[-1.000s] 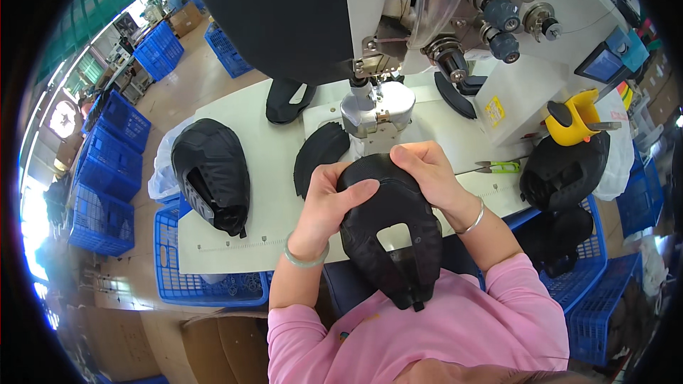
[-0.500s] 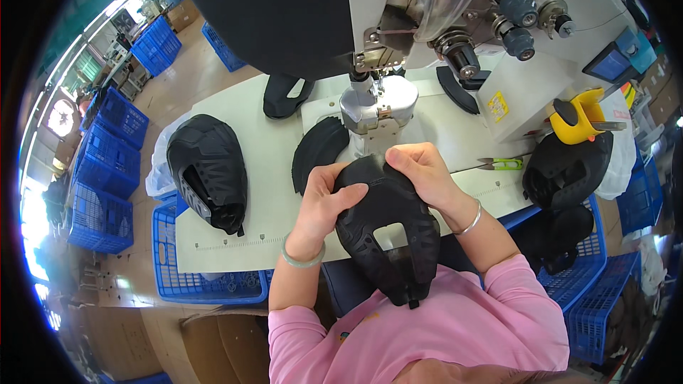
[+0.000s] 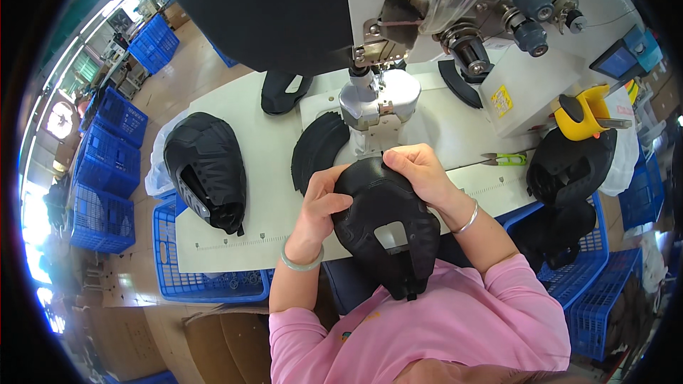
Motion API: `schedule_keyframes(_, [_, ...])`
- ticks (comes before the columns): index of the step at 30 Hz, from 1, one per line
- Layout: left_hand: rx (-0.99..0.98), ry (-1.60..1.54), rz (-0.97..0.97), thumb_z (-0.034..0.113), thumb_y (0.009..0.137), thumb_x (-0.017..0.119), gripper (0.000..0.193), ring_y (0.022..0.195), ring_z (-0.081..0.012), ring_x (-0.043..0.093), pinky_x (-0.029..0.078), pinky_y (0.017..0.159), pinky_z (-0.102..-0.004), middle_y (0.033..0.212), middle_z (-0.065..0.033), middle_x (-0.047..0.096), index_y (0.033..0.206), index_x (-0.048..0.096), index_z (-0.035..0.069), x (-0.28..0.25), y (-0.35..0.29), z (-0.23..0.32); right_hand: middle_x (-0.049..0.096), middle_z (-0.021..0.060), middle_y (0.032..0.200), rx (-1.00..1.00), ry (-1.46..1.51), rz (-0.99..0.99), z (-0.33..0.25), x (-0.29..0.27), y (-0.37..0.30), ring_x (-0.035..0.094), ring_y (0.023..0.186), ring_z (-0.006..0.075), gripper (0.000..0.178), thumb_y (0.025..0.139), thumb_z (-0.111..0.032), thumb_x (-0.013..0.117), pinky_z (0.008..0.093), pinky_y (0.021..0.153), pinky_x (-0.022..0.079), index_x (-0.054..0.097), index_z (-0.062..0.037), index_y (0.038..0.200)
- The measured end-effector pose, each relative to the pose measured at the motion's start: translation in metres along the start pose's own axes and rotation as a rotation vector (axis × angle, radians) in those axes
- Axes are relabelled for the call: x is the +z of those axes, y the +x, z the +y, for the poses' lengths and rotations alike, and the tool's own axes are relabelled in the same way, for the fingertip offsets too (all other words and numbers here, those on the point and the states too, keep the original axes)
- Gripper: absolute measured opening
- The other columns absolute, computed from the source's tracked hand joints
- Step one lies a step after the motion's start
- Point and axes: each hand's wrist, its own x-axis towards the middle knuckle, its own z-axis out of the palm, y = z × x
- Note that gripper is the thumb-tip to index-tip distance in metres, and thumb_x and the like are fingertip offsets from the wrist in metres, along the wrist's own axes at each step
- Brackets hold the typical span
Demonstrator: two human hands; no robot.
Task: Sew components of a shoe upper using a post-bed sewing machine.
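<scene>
A black shoe upper (image 3: pixel 388 203) is held between my two hands, toe end toward the sewing machine, heel end toward my pink shirt. My left hand (image 3: pixel 326 203) is closed on the left side of its toe, thumb on top. On the right of the toe, my right hand (image 3: pixel 414 171) pinches the edge, thumb uppermost. Just beyond the toe stands the metal post (image 3: pixel 380 103) of the sewing machine, under the needle area. Left of it lies a stack of curved black pieces (image 3: pixel 319 153). A stack of black shoe uppers (image 3: pixel 206 171) rests on the table's left side.
Green-handled thread snips (image 3: pixel 505 159) lie on the right of the white table (image 3: pixel 284 203). Beyond them are a yellow holder (image 3: pixel 585 117) and more black uppers (image 3: pixel 569 171). Blue crates (image 3: pixel 165 256) stand below the table. Another black upper (image 3: pixel 284 92) lies behind the curved pieces.
The upper's toe now looks rounder and curved downward. My left thumb has slid left along it, while my right hand keeps its pinch.
</scene>
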Motion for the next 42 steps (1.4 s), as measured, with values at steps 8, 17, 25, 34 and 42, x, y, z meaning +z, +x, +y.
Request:
schedule_keyframes(8, [-0.058, -0.037, 0.022, 0.011, 0.076, 0.053, 0.043, 0.084, -0.0128, 0.063, 0.048, 0.075, -0.0225, 0.095, -0.0110, 0.069, 0.111, 0.061, -0.013, -0.003, -0.001, -0.003, 0.066, -0.0007, 0.080, 0.016, 0.013, 0.006, 0.005, -0.002, 0.001, 0.057, 0.070, 0.0032, 0.033, 0.100, -0.026, 0.058, 0.0202, 0.061, 0.048, 0.069, 0.0024, 0.089])
schedule_keyframes(17, [-0.099, -0.106, 0.053, 0.002, 0.078, 0.060, 0.034, 0.091, -0.0106, 0.060, 0.046, 0.081, -0.0218, 0.097, -0.0059, 0.065, 0.111, 0.058, -0.005, -0.011, -0.012, -0.005, 0.068, 0.0008, 0.081, 0.058, 0.013, 0.047, 0.006, 0.001, 0.001, 0.059, 0.070, 0.0045, 0.032, 0.099, -0.026, 0.059, 0.0205, 0.062, 0.049, 0.070, 0.0033, 0.092])
schedule_keyframes(25, [-0.116, 0.065, 0.195, -0.009, 0.072, 0.078, 0.057, 0.102, -0.0147, 0.061, 0.050, 0.091, -0.0276, 0.110, -0.0082, 0.063, 0.123, 0.052, -0.006, -0.006, -0.035, -0.018, 0.068, 0.0011, 0.082, 0.075, 0.038, 0.067, 0.012, -0.004, 0.001, 0.060, 0.070, 0.0045, 0.031, 0.098, -0.026, 0.061, 0.0204, 0.062, 0.049, 0.070, 0.0031, 0.093])
schedule_keyframes(34, [-0.051, 0.121, 0.250, -0.006, 0.074, 0.079, 0.054, 0.101, -0.0126, 0.058, 0.049, 0.090, -0.0264, 0.109, -0.0069, 0.062, 0.121, 0.051, -0.006, -0.005, -0.040, -0.017, 0.069, 0.0018, 0.084, 0.075, 0.025, 0.106, 0.018, 0.002, 0.002, 0.061, 0.073, 0.0052, 0.025, 0.097, -0.021, 0.063, 0.0206, 0.066, 0.050, 0.070, 0.0034, 0.096])
schedule_keyframes(42, [-0.019, 0.249, 0.303, -0.005, 0.076, 0.077, 0.055, 0.099, -0.0126, 0.058, 0.048, 0.087, -0.0253, 0.108, -0.0064, 0.061, 0.124, 0.050, -0.004, -0.004, -0.045, -0.015, 0.069, 0.0034, 0.088, -0.022, -0.166, 0.176, 0.018, 0.010, 0.002, 0.061, 0.079, 0.0062, 0.020, 0.096, -0.013, 0.062, 0.0212, 0.070, 0.051, 0.069, 0.0053, 0.101])
